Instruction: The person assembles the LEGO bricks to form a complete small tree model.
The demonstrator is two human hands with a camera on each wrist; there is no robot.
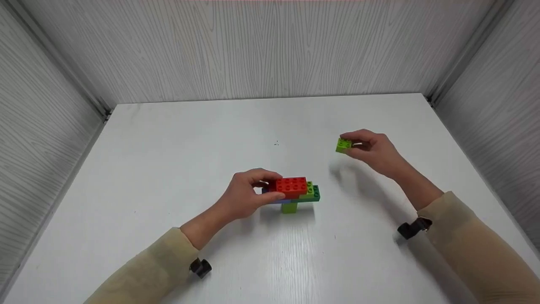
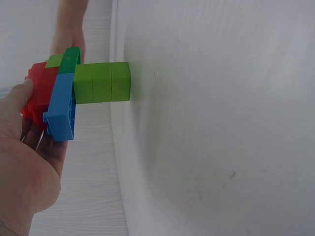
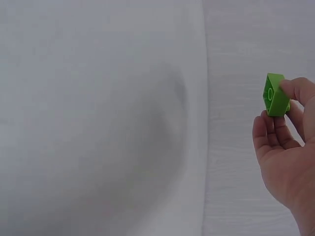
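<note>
My left hand (image 1: 242,195) grips a built stack of toy bricks by its red brick (image 1: 292,185), thumb on the near side and fingers behind. Under the red layer sit a light green brick (image 1: 310,188), a dark green brick (image 1: 314,194) and a blue brick (image 2: 61,110). A column of light green bricks (image 2: 102,82) runs down from the middle of the stack, its lower end close to the tabletop. Away to the right, my right hand (image 1: 376,152) pinches a small light green brick (image 1: 344,145) above the table. Its hollow underside (image 3: 270,94) shows in the right wrist view.
The white table (image 1: 190,139) carries small dark specks near its middle. Pale wood-grain panels stand behind it (image 1: 270,50) and at both sides. Each wrist wears a dark strap-on camera, seen at the left cuff (image 1: 201,267) and right cuff (image 1: 414,228).
</note>
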